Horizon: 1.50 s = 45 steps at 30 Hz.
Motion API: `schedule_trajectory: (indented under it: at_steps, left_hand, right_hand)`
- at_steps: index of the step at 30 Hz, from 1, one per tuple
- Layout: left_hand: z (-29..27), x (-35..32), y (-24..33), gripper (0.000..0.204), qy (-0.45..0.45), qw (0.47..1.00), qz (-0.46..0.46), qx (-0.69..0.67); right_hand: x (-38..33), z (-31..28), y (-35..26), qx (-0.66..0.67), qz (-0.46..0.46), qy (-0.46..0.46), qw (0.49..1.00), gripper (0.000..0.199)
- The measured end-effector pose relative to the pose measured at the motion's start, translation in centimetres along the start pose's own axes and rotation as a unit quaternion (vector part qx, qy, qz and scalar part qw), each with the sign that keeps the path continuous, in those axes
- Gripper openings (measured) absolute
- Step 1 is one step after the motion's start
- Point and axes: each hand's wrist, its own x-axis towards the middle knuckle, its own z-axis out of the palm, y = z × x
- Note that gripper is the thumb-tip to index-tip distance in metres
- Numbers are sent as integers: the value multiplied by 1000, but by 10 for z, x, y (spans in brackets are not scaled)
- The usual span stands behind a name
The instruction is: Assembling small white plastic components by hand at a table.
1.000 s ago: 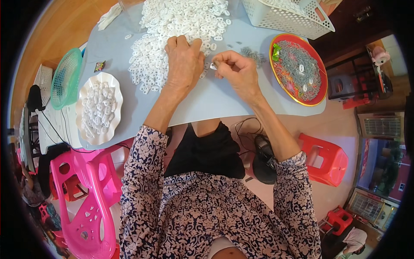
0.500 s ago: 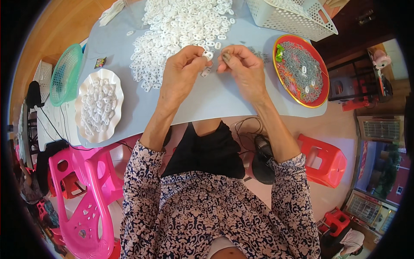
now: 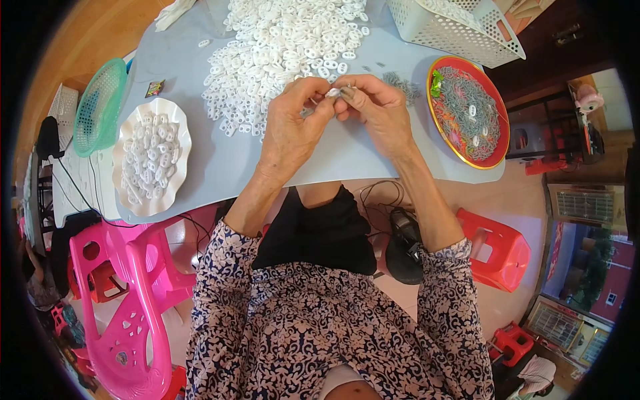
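Two hands, left hand [image 3: 293, 127] and right hand [image 3: 377, 110] fingers pinching one small white plastic ring [image 3: 333, 93], heaped glossy oval rings [image 3: 280, 47] behind

We see the scene in bright, even daylight, with no harsh glare on the pale grey worktop [image 3: 220, 160]. Only soft, faint shadows sit beneath the hands at the upper centre. The middle is sharp; towards the rim straight edges bow strongly, and detail softens. A black vignette rings the frame, heaviest at the left and right edges.
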Motion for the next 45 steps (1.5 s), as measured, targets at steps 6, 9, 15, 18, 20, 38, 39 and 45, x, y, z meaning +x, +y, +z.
schedule_trajectory:
  at_steps: [6,9,15,18,20,38,39,45]
  left_hand:
    - [-12,4,15,23,-62,980,-163,-97]
    - [-15,8,9,30,-136,958,-208,-142]
    - [-15,13,9,22,-106,949,-238,-179]
    - [-14,13,2,20,-51,969,-189,-153]
    - [-14,12,4,20,-25,976,-178,-125]
    - [-5,6,3,17,-41,955,-201,-216]
    - [-3,7,4,16,-37,966,-185,-174]
    - [11,5,11,10,8,992,-90,-93]
  right_hand:
    - [-1,2,1,4,-21,13,1000,16]
    - [-1,3,1,-22,-46,12,999,15]
    - [-2,7,-2,-88,-59,22,994,14]
    - [-1,6,-4,-128,-64,40,989,15]
    - [0,6,-4,-144,-76,49,985,15]
    - [-3,7,-6,-102,-38,10,994,20]
    - [-2,8,-5,-96,-52,23,994,17]
    - [-2,11,-6,-92,-55,63,992,15]
